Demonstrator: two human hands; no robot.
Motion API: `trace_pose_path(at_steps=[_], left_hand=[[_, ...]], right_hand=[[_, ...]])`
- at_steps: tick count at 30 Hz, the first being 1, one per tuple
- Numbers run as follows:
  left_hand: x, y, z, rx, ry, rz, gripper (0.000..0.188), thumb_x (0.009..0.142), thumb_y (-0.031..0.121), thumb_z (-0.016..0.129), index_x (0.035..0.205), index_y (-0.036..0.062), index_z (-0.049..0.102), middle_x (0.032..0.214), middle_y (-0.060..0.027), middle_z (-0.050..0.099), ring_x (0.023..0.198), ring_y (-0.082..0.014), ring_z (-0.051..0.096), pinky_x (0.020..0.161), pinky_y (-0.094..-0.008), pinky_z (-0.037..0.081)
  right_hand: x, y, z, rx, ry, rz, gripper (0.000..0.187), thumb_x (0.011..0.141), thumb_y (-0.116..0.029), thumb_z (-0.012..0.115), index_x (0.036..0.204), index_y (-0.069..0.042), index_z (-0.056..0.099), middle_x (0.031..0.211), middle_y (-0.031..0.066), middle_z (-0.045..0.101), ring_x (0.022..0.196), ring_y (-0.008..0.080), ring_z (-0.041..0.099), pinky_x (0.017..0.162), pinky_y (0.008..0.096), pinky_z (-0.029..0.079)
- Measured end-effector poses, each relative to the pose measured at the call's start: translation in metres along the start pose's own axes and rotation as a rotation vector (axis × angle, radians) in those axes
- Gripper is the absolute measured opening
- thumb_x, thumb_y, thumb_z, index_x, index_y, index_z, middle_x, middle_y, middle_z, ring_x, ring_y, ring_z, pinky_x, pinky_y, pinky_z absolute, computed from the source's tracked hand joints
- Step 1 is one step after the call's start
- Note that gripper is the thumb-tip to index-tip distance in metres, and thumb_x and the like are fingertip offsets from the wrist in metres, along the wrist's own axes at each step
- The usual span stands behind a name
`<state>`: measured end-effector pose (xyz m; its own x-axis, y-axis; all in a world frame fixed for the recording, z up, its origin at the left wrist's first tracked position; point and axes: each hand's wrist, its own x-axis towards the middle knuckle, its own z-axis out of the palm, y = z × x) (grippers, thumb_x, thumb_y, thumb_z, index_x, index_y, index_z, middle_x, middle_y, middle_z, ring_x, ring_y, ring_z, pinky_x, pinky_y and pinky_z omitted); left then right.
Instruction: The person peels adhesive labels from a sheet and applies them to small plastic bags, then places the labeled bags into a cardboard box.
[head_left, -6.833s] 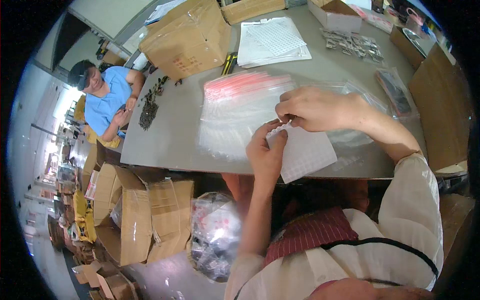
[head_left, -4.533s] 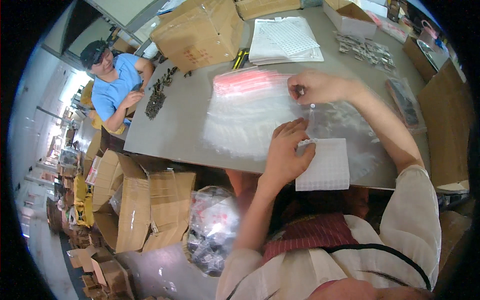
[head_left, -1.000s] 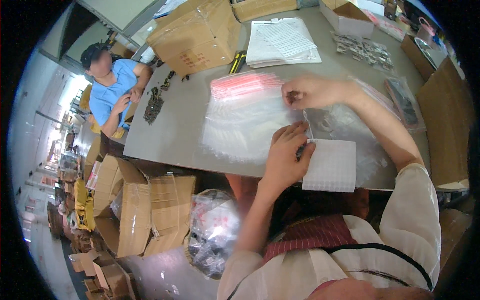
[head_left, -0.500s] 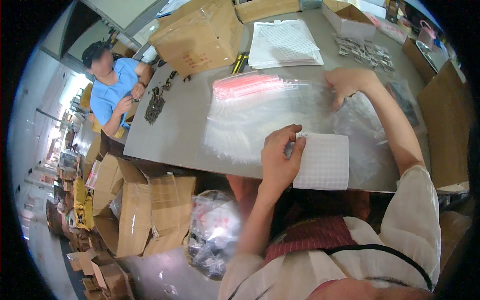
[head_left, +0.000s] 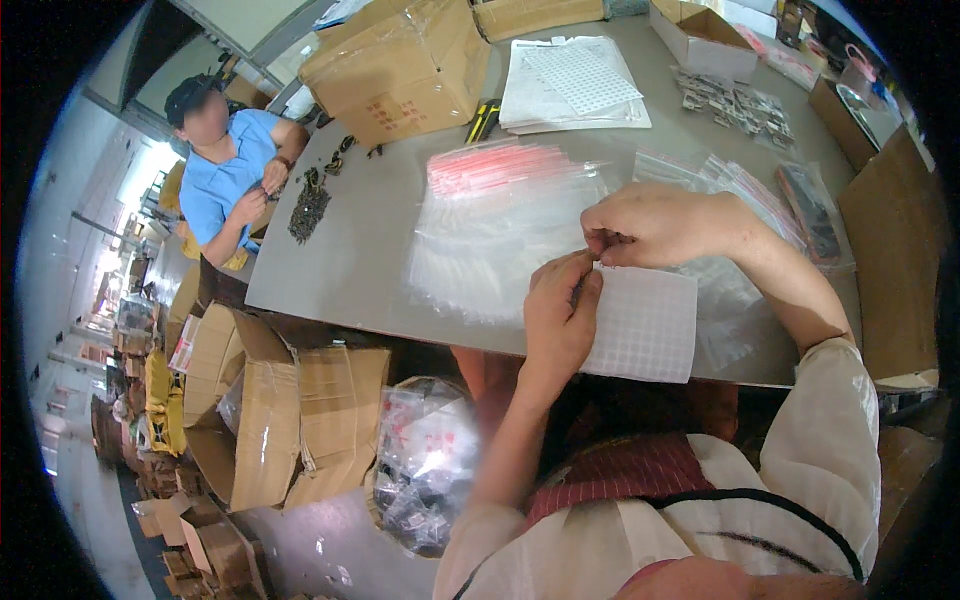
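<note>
Pinching at the top left corner of the white sticker sheet (head_left: 645, 325), my right hand (head_left: 655, 225) has thumb and forefinger closed to a narrow grip; whether they hold a single sticker I cannot tell. My left hand (head_left: 558, 318) rests on the sheet's left edge, fingers curled, fingertips touching those of the right hand. The sheet lies flat at the near edge of the grey table (head_left: 340, 270), directly under both hands.

A spread pile of clear zip bags (head_left: 500, 230) with red strips lies just beyond and left of my hands, some bags running under the right wrist. More bags lie to the right of the sheet, near a dark packet (head_left: 810, 215). Bare table surface remains to the left of the bag pile. Farther off stand a taped cardboard box (head_left: 400, 65) and a stack of white sheets (head_left: 575, 85). A person in a blue shirt (head_left: 235, 180) sits at the far left corner beside a heap of small dark parts (head_left: 308, 208). Open cartons (head_left: 270, 420) stand on the floor below the near edge.
</note>
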<state>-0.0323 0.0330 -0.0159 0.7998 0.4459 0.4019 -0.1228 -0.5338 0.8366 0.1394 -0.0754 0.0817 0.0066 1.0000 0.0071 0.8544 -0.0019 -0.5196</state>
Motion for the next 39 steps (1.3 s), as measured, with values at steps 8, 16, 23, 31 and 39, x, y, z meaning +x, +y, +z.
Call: trace_pose_path(at_steps=[8, 16, 23, 31, 39], left_hand=[[0.000, -0.004, 0.000, -0.035, 0.040, -0.011, 0.024, 0.095, 0.011, 0.065, 0.115, -0.0006, 0.069, 0.107, -0.0170, 0.072, 0.099, -0.0236, 0.067, 0.090, -0.0328, 0.050], [0.000, -0.004, 0.001, -0.027, 0.020, -0.024, 0.018, 0.092, 0.009, 0.063, 0.107, -0.0001, 0.068, 0.114, -0.0173, 0.070, 0.111, -0.0352, 0.063, 0.100, -0.0426, 0.045], [0.007, 0.001, 0.005, 0.138, -0.122, 0.209, 0.008, 0.090, 0.008, 0.061, 0.092, 0.0005, 0.063, 0.117, -0.0166, 0.070, 0.118, -0.0346, 0.061, 0.105, -0.0456, 0.041], [0.005, 0.000, -0.001, 0.137, -0.088, 0.233, 0.011, 0.087, 0.005, 0.065, 0.095, -0.0003, 0.067, 0.122, -0.0167, 0.070, 0.119, -0.0371, 0.061, 0.103, -0.0446, 0.043], [0.007, -0.002, 0.007, 0.196, -0.153, 0.272, 0.009, 0.086, 0.005, 0.064, 0.092, -0.0008, 0.066, 0.126, -0.0179, 0.068, 0.126, -0.0377, 0.057, 0.108, -0.0464, 0.039]], right_hand=[[-0.005, -0.014, 0.012, -0.154, 0.115, -0.018, 0.012, 0.087, -0.013, 0.069, 0.091, -0.005, 0.062, 0.085, 0.0135, 0.067, 0.083, 0.0354, 0.065, 0.072, 0.0449, 0.050], [0.014, 0.007, -0.009, 0.105, 0.262, -0.078, 0.014, 0.085, -0.009, 0.071, 0.096, -0.002, 0.065, 0.082, 0.0085, 0.067, 0.078, 0.0213, 0.068, 0.068, 0.0360, 0.052], [0.036, 0.052, 0.010, 0.258, -0.013, 0.326, 0.021, 0.088, -0.017, 0.068, 0.094, 0.002, 0.065, 0.083, 0.0096, 0.067, 0.077, 0.0170, 0.067, 0.069, 0.0332, 0.052], [0.011, 0.066, -0.026, -0.163, -0.138, 0.624, 0.034, 0.075, -0.030, 0.077, 0.079, 0.002, 0.065, 0.074, 0.0184, 0.065, 0.069, 0.0352, 0.066, 0.062, 0.0462, 0.051], [0.007, 0.064, -0.025, -0.130, 0.180, 0.196, 0.030, 0.077, -0.023, 0.074, 0.089, 0.002, 0.062, 0.085, 0.0157, 0.067, 0.081, 0.0314, 0.067, 0.072, 0.0396, 0.052]])
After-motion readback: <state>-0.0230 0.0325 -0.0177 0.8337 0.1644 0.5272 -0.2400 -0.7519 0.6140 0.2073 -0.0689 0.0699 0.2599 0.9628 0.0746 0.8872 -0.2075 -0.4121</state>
